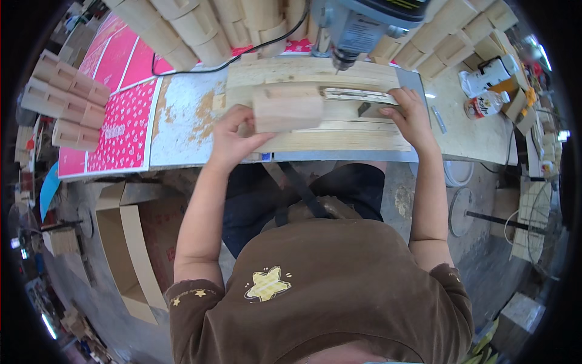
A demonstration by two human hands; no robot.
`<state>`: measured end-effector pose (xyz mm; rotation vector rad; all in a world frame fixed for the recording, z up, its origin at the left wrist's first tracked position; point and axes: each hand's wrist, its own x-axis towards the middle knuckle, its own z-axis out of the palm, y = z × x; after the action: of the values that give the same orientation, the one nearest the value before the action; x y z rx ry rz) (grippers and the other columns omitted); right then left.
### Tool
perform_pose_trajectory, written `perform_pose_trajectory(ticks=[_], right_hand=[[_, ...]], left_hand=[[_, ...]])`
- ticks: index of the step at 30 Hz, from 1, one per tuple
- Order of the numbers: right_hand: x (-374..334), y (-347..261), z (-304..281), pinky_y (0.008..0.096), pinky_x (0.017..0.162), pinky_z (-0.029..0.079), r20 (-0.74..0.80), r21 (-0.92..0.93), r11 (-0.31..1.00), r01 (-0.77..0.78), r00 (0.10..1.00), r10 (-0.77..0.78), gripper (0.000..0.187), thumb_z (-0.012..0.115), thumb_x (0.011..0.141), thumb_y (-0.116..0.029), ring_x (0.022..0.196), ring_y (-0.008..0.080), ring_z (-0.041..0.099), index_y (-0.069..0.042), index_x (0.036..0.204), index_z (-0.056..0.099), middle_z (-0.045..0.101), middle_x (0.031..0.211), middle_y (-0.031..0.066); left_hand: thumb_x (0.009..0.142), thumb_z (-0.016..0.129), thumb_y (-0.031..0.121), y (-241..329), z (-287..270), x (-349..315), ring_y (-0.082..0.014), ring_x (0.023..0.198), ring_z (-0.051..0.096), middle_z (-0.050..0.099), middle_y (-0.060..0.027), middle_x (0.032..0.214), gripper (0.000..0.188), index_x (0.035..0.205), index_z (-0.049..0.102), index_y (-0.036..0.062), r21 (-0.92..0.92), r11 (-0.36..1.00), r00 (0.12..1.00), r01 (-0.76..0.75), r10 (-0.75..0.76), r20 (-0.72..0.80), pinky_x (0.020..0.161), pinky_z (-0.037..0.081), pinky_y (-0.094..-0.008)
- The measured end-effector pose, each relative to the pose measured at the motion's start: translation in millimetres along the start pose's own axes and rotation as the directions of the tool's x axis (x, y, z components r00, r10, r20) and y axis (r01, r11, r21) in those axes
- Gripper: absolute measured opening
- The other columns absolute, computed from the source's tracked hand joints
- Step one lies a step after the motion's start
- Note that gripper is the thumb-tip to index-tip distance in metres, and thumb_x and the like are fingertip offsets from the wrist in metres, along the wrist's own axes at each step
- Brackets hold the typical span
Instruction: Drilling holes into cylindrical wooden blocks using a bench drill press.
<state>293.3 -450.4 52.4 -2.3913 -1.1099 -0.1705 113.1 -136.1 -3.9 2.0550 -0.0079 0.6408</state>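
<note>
My left hand [235,134] is closed round the left end of a pale wooden block [290,108], which is blurred by motion over the boards. At its right, my right hand [411,116] grips the end of a long narrow strip [356,94] with pale and dark edges; its exact kind I cannot make out. A small dark flat piece [365,109] shows below the strip, beside my right fingers. The strip's other end meets or passes behind the block. Just beyond stands a grey-blue drill press [359,36], its chuck [344,59] and thin bit pointing down at the wooden boards [351,141].
Stacked wooden blocks [182,30] line the back, with more at the left [76,106] and back right [451,45]. A black cable [242,53] crosses the back left. At right lie a blue marker-like stick [439,119] and a bottle [487,104]. A cardboard box [130,242] stands below.
</note>
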Motion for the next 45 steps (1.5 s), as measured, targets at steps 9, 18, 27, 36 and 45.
perform_pose_trajectory(ticks=[9,18,27,36,45], right_hand=[[-7,-33,13,0.0387,0.076,0.042,-0.018,0.012,0.998,0.07,0.997,-0.069,0.032,0.071,0.07,-0.014,0.085,0.0306,0.05,-0.005,0.098,0.06,0.058,0.088,0.0091],[-9,-47,17,0.0385,0.078,0.042,-0.014,0.001,0.995,0.095,0.995,-0.095,0.031,0.071,0.07,-0.014,0.088,0.0306,0.05,-0.005,0.098,0.06,0.058,0.09,0.0092],[-13,-34,25,0.0394,0.079,0.043,-0.15,-0.001,0.998,0.069,0.986,-0.069,0.037,0.074,0.065,-0.011,0.089,0.0313,0.05,-0.005,0.099,0.06,0.057,0.092,0.0104],[0,-9,34,0.0386,0.078,0.044,-0.28,-0.072,0.992,-0.108,0.956,0.084,0.046,0.079,0.062,-0.016,0.092,0.0309,0.051,-0.008,0.103,0.061,0.056,0.093,0.011],[25,-11,53,0.0391,0.082,0.044,-0.326,-0.004,0.998,-0.07,0.943,0.064,0.05,0.079,0.063,-0.016,0.096,0.0318,0.051,-0.006,0.107,0.058,0.056,0.1,0.0124]], left_hand=[[0.078,0.071,0.026,45,-37,-4,-0.0069,0.047,0.049,0.06,-0.0039,0.064,0.029,0.076,0.061,-0.0013,-0.562,0.501,0.651,0.658,-0.753,0.091,0.044,0.036,-0.0206],[0.078,0.072,0.032,42,20,9,-0.007,0.047,0.046,0.054,-0.0018,0.062,0.041,0.082,0.057,-0.0057,-0.578,0.412,0.645,0.705,-0.711,0.28,0.044,0.037,-0.0199],[0.067,0.083,0.018,43,47,3,-0.012,0.071,0.058,0.057,-0.0045,0.077,0.043,0.095,0.057,-0.0035,-0.396,0.736,0.834,0.549,-0.515,0.198,0.066,0.049,-0.0229],[0.057,0.084,0.01,59,65,19,-0.0275,0.108,0.051,0.054,-0.0133,0.112,0.078,0.125,0.045,0.0056,0.21,0.977,0.991,-0.035,0.061,-0.12,0.093,0.046,-0.0364],[0.048,0.086,0.024,33,54,73,-0.032,0.111,0.046,0.051,-0.0117,0.123,0.074,0.115,0.058,0.0092,0.38,0.909,0.983,-0.172,0.135,0.122,0.095,0.04,-0.0389]])
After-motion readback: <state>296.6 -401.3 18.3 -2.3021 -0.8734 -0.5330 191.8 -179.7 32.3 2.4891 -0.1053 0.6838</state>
